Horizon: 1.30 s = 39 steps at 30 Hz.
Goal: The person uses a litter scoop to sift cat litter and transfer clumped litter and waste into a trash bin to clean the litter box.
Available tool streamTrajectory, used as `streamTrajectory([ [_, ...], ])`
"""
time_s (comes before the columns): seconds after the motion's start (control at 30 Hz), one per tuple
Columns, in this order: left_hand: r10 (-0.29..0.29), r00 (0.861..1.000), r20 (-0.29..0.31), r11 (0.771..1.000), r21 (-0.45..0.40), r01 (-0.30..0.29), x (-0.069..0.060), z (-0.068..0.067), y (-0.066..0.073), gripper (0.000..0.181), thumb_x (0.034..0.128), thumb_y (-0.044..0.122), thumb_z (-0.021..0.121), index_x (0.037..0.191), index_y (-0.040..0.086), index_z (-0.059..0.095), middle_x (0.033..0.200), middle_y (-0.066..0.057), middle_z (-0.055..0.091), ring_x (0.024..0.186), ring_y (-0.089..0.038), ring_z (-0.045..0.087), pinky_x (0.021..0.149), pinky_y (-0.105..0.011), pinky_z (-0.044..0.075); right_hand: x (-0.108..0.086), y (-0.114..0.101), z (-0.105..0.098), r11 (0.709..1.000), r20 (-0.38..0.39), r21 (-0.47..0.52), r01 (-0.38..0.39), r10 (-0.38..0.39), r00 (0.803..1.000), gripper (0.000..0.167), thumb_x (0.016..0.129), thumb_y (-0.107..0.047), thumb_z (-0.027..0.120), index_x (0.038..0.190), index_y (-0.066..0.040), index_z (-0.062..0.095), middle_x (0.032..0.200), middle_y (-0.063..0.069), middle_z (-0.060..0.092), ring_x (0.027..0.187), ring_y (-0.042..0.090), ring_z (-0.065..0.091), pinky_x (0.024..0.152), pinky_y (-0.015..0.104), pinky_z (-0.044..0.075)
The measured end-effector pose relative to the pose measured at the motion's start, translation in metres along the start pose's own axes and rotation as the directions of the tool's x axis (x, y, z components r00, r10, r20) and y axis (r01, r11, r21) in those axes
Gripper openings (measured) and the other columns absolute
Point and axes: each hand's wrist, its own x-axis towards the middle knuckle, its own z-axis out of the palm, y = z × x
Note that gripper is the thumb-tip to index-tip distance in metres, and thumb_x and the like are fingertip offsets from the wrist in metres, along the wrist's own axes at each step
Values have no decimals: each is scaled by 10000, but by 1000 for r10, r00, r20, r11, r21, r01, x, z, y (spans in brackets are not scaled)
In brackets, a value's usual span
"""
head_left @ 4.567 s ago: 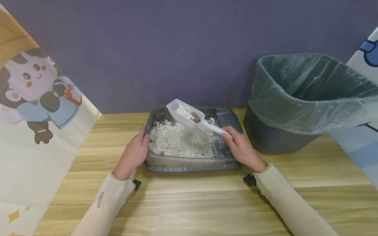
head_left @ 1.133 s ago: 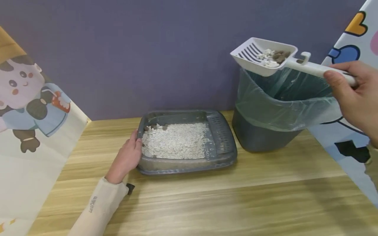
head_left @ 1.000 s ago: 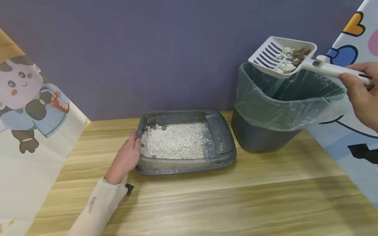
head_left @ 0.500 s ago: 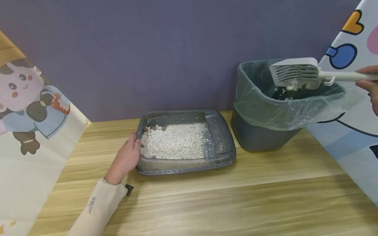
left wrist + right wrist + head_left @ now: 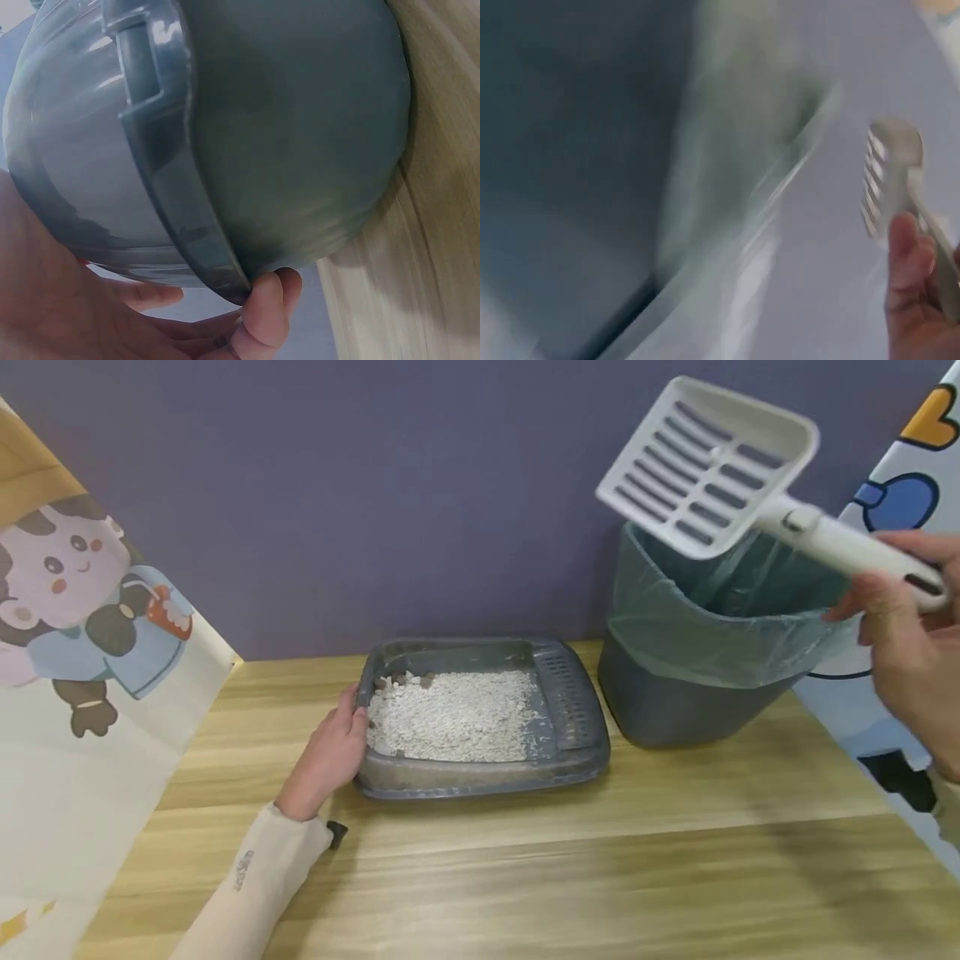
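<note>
The left hand (image 5: 327,758) is gripping the litter tray (image 5: 483,778) at its left end, near brown clumps (image 5: 427,680). Near the lined bin (image 5: 671,710), the scoop (image 5: 711,467) (nearly bare) is resting in the right hand's (image 5: 911,652) grip; dumping seems to be finishing, those clumps likely calling for scooping.

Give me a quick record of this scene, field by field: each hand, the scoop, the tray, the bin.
Left hand: left hand grips the near-left side of the gray tray
Right hand: right hand holds the white scoop by its handle
Scoop: slotted, raised at the bin's far-left edge; one small pale speck at most
Tray: on the wood-grain surface; pale litter, brown clumps at far left
Bin: gray bin, right of tray, greenish liner over rim; contents not visible
</note>
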Motion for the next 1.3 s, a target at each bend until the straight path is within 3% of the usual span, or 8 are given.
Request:
streamTrajectory([
  [0.13,-1,1000,7,1000,-12,1,2,2,5,565,1028,379,180,1532,147,74,1255,-229,492,1129,-399,475,897,-610,378,-12,-40,27,980,231,-32,195,-182,956,324,894,-83,657,1200,5,603,777,-14,628,512,2,450,399,132,295],
  [0.23,-4,1000,8,1000,-11,4,5,2,8,567,1027,386,175,1534,157,62,1305,-243,466,1176,-424,449,925,-628,355,-15,-54,60,951,457,31,307,-287,842,301,870,-133,691,1152,-50,625,826,11,623,574,66,510,480,180,382],
  [0.37,-3,1000,9,1000,-7,3,7,1,9,563,1029,385,174,1534,161,65,1368,-255,418,1226,-449,403,954,-643,322,-12,-59,108,960,678,149,238,-275,682,259,895,-164,656,1139,-84,622,981,5,625,721,90,595,587,264,480],
  [0.53,6,1000,6,1000,-12,-6,7,2,12,541,1033,358,197,1531,171,98,1313,-237,467,1187,-431,440,922,-635,354,-8,-60,142,971,782,175,163,-238,576,253,917,-187,623,1130,-51,638,1028,52,643,860,154,652,674,312,527],
  [0.8,11,1000,-13,1000,-10,-12,5,4,16,544,1029,374,205,1533,196,103,1369,-232,436,1208,-447,425,939,-647,340,4,-59,130,995,826,58,77,-91,557,287,933,-191,610,1165,-23,632,1036,101,655,843,200,663,616,337,523],
  [1.07,-17,1000,-21,1000,2,17,2,2,9,542,1029,377,201,1531,191,115,1309,-217,482,1178,-437,451,930,-643,350,-1,-45,146,997,884,69,27,-74,462,283,959,-238,571,1129,-22,638,929,62,665,710,160,632,551,330,459],
  [1.2,-24,1000,-19,1000,-2,24,1,2,5,546,1030,378,195,1531,176,115,1295,-219,489,1171,-429,458,932,-636,353,-2,-46,156,998,881,63,23,-67,469,318,976,-288,532,1129,-25,624,831,11,633,557,101,511,504,321,389],
  [1.3,-35,999,-19,999,-3,35,0,1,3,540,1032,368,199,1532,185,109,1269,-211,503,1141,-423,478,906,-632,373,2,-48,164,999,863,36,18,-40,503,361,988,-329,495,1124,-20,623,710,18,574,495,121,446,483,323,371],
])
